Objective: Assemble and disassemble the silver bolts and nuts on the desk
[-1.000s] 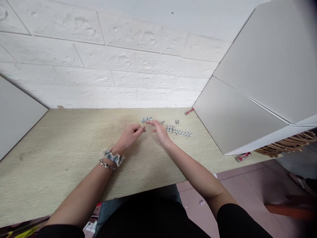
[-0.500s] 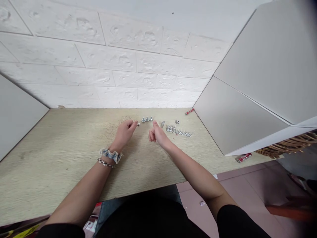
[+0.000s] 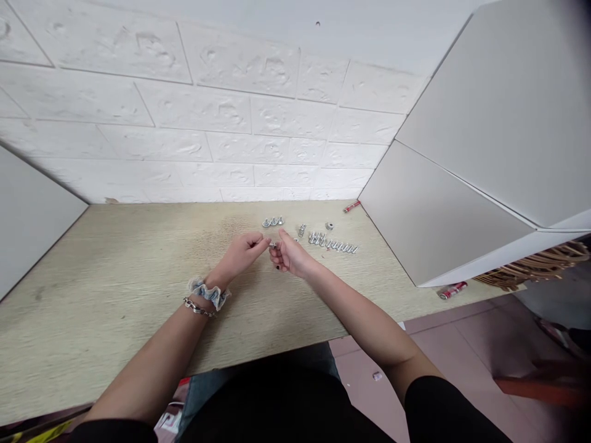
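My left hand (image 3: 243, 253), with a scrunchie and a chain bracelet at its wrist, pinches a small metal screw (image 3: 273, 245) between thumb and fingertips. Right beside it is my right hand (image 3: 292, 253), its fingers curled at the screw's free end and its thumb pointing up. Whatever lies inside those curled fingers is too small to make out. Just behind the hands, three screws (image 3: 273, 221) stand on their heads in a short row. To the right lie a small cluster of metal nuts or washers (image 3: 301, 230) and a long row of screws (image 3: 333, 243).
A single round metal piece (image 3: 329, 226) rests behind the long row. The wooden tabletop (image 3: 115, 295) meets a white brick wall (image 3: 231, 147). Grey-white panels (image 3: 443, 203) border the right side. Red battery-like cylinders (image 3: 351, 207) lie near the panels.
My left hand has moved right and slightly nearer with the screw. My right hand has shifted down a little, and the two hands now meet at the screw.
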Available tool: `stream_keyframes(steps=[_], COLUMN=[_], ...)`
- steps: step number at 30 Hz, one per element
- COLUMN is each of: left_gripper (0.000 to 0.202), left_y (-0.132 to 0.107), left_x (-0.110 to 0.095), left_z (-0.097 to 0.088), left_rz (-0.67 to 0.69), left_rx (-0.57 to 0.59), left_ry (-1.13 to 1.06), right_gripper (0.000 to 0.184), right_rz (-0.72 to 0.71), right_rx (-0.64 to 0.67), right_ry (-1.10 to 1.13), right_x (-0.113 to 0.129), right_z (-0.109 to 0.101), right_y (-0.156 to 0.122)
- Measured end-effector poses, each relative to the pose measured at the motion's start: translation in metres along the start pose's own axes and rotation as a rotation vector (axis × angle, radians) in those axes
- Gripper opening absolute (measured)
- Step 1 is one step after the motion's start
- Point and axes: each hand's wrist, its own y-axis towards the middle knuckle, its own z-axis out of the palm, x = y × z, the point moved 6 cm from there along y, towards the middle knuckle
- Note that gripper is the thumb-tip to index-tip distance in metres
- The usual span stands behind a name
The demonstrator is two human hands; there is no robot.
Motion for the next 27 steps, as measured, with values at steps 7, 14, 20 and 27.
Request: stream_keyframes(steps=[7, 14, 20, 27], left_gripper=[0.037, 0.038, 0.037, 0.038], left_y=[0.001, 0.001, 0.003, 0.003], left_x=[0.005, 0.009, 0.019, 0.023], left_z=[-0.001, -0.012, -0.019, -0.015], left_rz=[-0.046, -0.169, -0.219, -0.241], left_rx=[0.011, -0.091, -0.173, -0.150], left_ry=[-0.049, -0.062, -0.173, -0.169], right_gripper=[0.030, 0.033, 0.028, 0.013], right_rz=[-0.119, -0.385, -0.541, -0.520], right_rx=[-0.040, -0.086, -0.304, -0.452], right_ry=[-0.014, 0.089, -0.184, -0.849], right_x=[0.003, 0.018, 0.044, 0.064], right_z=[0.000, -0.005, -0.040, -0.069], right_y=[0.000, -0.002, -0.011, -0.032])
